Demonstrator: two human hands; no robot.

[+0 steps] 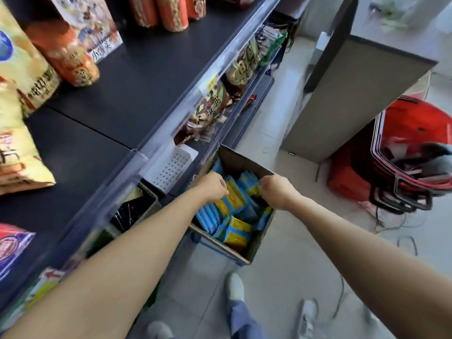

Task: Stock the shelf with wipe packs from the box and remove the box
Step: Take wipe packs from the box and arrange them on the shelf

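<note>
The cardboard box (pixel 247 162) is set on the floor against the foot of the shelf unit (pixel 122 99). It is filled with blue and yellow wipe packs (pixel 236 228), stood loosely on edge and leaning several ways. Both hands are lowered into the box: the left hand (pixel 213 187) over the packs on its shelf side, the right hand (pixel 276 193) over those towards its opposite wall. Only wrists and knuckles are shown. The fingers are bent down behind them, so whether packs are pinched or merely touched cannot be told.

Several risks can be judged from here. The packs look slick and unbundled, so if a bunch is lifted with a shallow hold, the outer ones may slide out and be dropped back into the box or onto the floor beside it. The clear rail (pixel 156 133) along the shelf edge juts out above the box's shelf side, and a raised handful could be knocked against it and scattered. A white perforated tray (pixel 171 165) sits just above the box and may be the intended place, though this is not certain. Packs put in crooked would likely slump there.

Loose cables (pixel 407 243) lie on the floor on the box's open side, with stacked red baskets (pixel 403 172) beyond them. When the box is carried off, a foot could be caught there.
</note>
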